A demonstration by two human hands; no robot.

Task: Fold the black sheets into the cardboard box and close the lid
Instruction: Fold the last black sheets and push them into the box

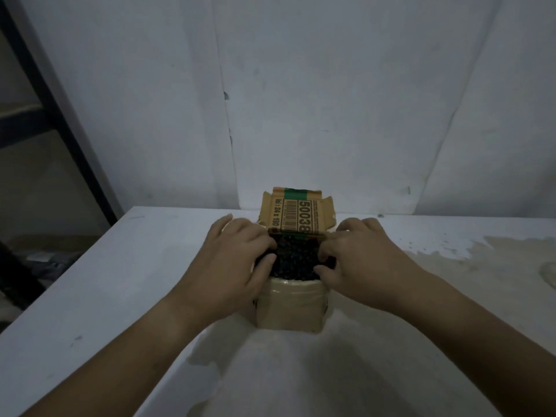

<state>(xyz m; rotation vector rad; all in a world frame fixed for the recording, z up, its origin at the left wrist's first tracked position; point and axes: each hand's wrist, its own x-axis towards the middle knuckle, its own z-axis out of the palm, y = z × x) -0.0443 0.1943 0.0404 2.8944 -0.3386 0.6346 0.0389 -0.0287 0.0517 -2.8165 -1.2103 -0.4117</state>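
Centrally, cardboard box (290,305) stands on the white bench (120,281), lid (296,213) upright at the back. The black sheets (296,260) fill its open top. Left hand (231,260) and right hand (364,260) each have the grip clamped on the sheets' side edges, fingers curled.
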